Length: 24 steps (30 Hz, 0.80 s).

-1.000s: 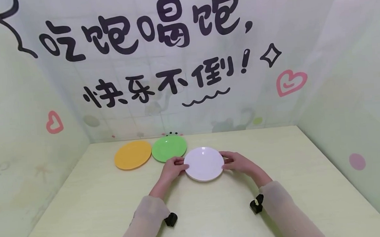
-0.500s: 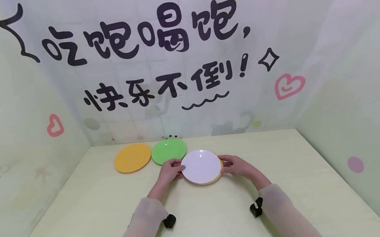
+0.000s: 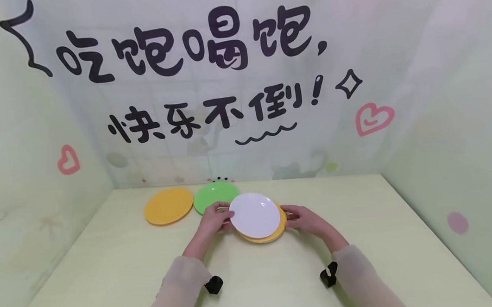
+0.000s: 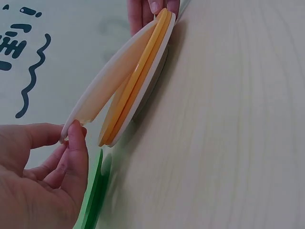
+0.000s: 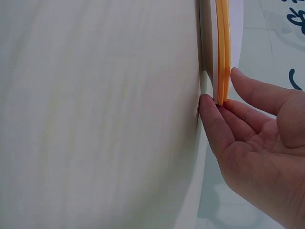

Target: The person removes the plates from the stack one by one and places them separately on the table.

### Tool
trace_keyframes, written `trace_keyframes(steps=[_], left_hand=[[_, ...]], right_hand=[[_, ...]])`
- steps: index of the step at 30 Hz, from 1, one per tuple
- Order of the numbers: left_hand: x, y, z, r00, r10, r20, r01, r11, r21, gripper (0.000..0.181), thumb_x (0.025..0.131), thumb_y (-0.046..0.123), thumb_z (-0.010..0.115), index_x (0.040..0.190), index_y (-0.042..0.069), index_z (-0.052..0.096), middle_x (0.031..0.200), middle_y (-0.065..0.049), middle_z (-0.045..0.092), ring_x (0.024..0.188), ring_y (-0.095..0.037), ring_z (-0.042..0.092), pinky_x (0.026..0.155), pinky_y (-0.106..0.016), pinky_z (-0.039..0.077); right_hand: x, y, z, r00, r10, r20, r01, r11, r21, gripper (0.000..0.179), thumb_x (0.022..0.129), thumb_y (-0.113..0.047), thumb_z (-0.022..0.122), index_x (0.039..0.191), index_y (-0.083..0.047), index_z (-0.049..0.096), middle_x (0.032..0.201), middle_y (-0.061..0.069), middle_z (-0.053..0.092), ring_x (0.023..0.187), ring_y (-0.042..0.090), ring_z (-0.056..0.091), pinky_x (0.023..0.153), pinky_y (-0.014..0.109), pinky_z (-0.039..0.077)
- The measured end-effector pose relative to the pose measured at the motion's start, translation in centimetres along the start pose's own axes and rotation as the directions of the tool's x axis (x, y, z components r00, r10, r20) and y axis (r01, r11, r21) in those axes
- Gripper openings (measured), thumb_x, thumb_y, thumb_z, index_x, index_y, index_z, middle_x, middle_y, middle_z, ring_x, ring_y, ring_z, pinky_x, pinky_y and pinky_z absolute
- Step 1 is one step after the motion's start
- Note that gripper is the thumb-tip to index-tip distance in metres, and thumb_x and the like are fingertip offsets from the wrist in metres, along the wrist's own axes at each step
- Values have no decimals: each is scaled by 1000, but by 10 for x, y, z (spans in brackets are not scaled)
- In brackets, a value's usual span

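Observation:
My left hand (image 3: 214,220) pinches the left rim of a white plate (image 3: 255,214) between thumb and fingers. In the left wrist view this white plate (image 4: 102,74) is tilted, its left side raised off a stack of plates. Orange plates (image 4: 136,86) make up the stack's upper part, with a white plate's rim (image 4: 125,131) beneath them. From the other side my right hand (image 3: 305,219) holds the stack's right edge. In the right wrist view its thumb lies at the orange rims (image 5: 223,57), and the other fingers are at the stack's edge and underside.
A green plate (image 3: 215,193) lies behind my left hand. Left of it is a separate orange plate (image 3: 168,206) on the pale wooden table (image 3: 269,282). A printed backdrop (image 3: 246,162) stands along the table's far edge, with side panels left and right.
The top white plate has shifted left and its left side has risen with my left hand, uncovering orange below it. My right hand has stayed at the stack's right edge.

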<state>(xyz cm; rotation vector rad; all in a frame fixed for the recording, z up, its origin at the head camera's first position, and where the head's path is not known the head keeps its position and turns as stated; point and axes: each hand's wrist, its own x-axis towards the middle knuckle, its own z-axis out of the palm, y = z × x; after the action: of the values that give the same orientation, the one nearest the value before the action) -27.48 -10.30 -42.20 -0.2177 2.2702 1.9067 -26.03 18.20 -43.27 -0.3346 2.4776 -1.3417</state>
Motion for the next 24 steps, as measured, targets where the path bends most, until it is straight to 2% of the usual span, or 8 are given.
trace_keyframes(steps=[4,7,12,15,18,21,24], left_hand=[[-4,1,-9,1000,18,-10,-19,999,-33,35,94,0,62,128,-5,55,126,-27,63,76,-10,65,70,-26,63],[-5,3,-14,1000,25,-12,-26,998,-49,36,94,1,62,129,-5,54,123,-24,63,76,-9,65,73,-26,63],[-3,17,-25,997,51,-61,-56,995,-78,39,95,3,62,132,-3,52,123,-21,63,76,-6,64,70,-22,62],[-4,26,-37,995,55,-82,-63,993,-96,41,95,4,63,134,-3,51,123,-19,63,76,-5,63,67,-18,61],[-8,31,-50,994,49,-96,-59,992,-111,43,96,7,63,136,-2,49,113,-9,65,76,-4,62,66,-16,60],[-11,32,-64,993,33,-115,-47,991,-128,45,97,9,63,137,-1,47,107,0,62,78,-3,61,67,-15,59],[-14,34,-78,991,19,-130,-36,990,-134,48,97,12,63,140,1,45,108,2,61,80,-2,61,70,-15,60]], right_hand=[[2,-2,4,1000,11,6,-11,1000,14,56,96,-8,64,148,1,43,151,23,46,134,40,50,110,50,48],[2,-2,4,999,53,-8,-53,999,-2,55,96,-8,63,148,-3,45,150,20,48,133,37,52,108,48,50],[4,-2,-3,997,79,-19,-79,997,1,55,97,-8,61,149,-6,45,150,18,48,132,35,52,106,46,52],[4,-1,-5,997,77,-14,-77,997,4,55,97,-7,61,149,-5,44,151,20,47,132,35,52,104,43,53],[4,0,-5,996,88,-13,-88,996,-1,56,97,-7,61,149,-5,44,150,20,48,131,35,53,101,40,54],[4,0,-5,995,101,-18,-101,995,-5,55,97,-8,61,149,-6,44,150,19,49,131,33,54,99,38,55],[4,-1,-6,995,99,-23,-99,995,-10,56,97,-9,62,149,-6,44,150,18,48,131,33,53,100,39,54]])
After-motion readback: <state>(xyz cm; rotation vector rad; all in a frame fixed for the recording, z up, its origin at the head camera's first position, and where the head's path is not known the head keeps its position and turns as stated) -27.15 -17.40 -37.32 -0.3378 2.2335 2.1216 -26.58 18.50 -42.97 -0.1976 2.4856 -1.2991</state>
